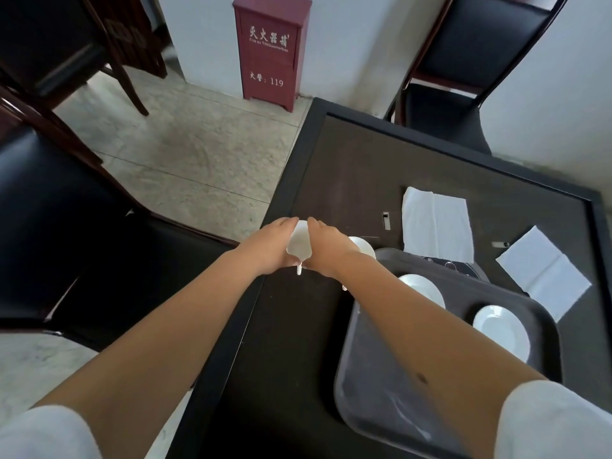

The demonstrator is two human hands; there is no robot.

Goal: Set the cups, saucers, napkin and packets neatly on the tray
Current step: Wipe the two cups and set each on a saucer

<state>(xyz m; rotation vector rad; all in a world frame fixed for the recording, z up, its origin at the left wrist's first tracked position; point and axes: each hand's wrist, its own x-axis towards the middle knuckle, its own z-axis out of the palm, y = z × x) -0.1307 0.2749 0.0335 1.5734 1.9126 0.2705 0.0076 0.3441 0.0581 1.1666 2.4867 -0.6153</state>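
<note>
Both hands clasp one white cup at the table's near-left edge, beside the tray.
I judge cup placement in hand: left hand and right hand curl round it; next I carry it onto a saucer.

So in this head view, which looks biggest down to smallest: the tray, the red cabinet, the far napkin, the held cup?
1. Tray, though it is nearest the camera.
2. Red cabinet.
3. Far napkin.
4. Cup, partly hidden between the left hand and right hand.
</note>
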